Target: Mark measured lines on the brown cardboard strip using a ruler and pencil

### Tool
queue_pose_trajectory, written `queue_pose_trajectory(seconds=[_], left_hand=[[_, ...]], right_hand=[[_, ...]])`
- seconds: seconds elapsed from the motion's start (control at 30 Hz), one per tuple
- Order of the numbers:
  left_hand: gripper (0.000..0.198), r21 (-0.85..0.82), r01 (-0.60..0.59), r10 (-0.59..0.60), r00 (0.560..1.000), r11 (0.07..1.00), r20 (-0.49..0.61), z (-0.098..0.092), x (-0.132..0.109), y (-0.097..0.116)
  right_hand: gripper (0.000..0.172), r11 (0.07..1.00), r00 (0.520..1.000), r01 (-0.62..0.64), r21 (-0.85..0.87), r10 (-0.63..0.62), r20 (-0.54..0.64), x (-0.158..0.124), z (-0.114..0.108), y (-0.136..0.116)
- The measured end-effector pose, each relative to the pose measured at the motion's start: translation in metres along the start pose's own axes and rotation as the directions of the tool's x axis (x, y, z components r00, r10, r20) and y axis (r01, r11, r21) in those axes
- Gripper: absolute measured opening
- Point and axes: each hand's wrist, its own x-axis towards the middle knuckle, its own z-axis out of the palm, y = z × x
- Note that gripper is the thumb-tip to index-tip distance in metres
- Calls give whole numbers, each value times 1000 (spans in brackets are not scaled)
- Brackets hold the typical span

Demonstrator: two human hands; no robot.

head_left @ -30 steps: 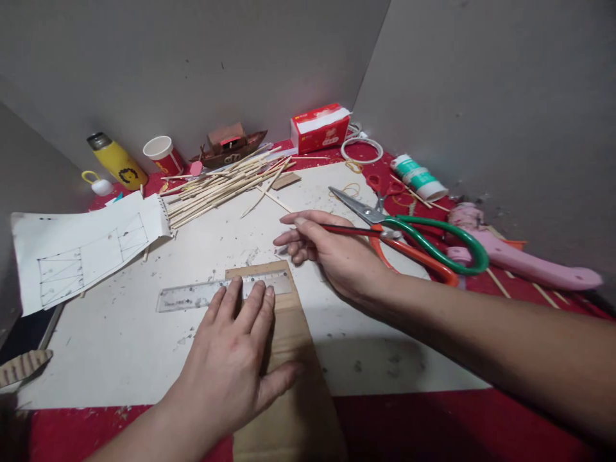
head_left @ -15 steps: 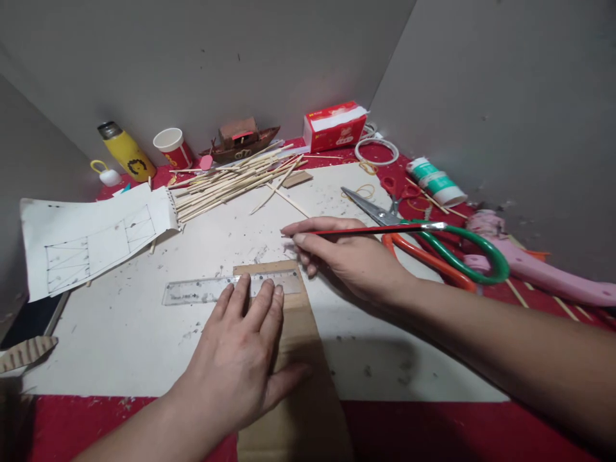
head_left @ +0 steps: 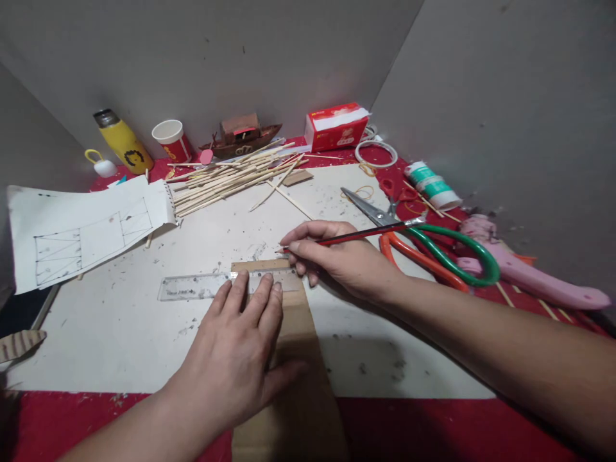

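Observation:
My left hand (head_left: 240, 350) lies flat with its fingers spread, pressing a clear plastic ruler (head_left: 187, 288) onto a strip of brown cardboard (head_left: 303, 369). The ruler crosses the cardboard near its far end and sticks out to the left. Between the thumb and fingers of my right hand (head_left: 337, 260) is a red and black pencil (head_left: 353, 237). Its point is at the far right corner of the cardboard, just above the ruler's edge; whether it touches I cannot tell. Large scissors (head_left: 385, 218) with green and orange handles lie beyond my right wrist.
A white board (head_left: 115, 346) covers much of the red table (head_left: 414, 427). Behind are thin wooden sticks (head_left: 231, 179), a model boat (head_left: 240, 138), a paper cup (head_left: 172, 142), a yellow bottle (head_left: 125, 144) and a tissue pack (head_left: 337, 128). A drawing (head_left: 103, 231) lies left, a pink glue gun (head_left: 534, 269) right.
The pencil point has moved down to the cardboard's far edge beside the ruler, and the pencil tilts more. My left hand stays on the ruler. The view has shifted slightly.

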Motion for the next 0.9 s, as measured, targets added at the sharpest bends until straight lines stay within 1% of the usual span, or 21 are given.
queue_pose_trajectory(seconds=[0.1, 0.27, 0.6, 0.9], left_hand=[[76, 3, -8, 8, 1000, 1000, -4, 0, 0, -1], [76, 13, -12, 11, 1000, 1000, 9, 0, -1, -1], [78, 2, -5, 5, 999, 1000, 43, -1, 2, 0], [76, 4, -1, 1, 999, 1000, 51, -1, 2, 0]], right_hand=[[10, 999, 1000, -17, -27, 17, 1, -1, 1, -1], [5, 996, 1000, 9, -91, -11, -28, -2, 3, 4], [4, 992, 998, -35, -118, 28, -62, -3, 6, 4], [3, 987, 998, -28, -160, 19, -62, -3, 7, 3]])
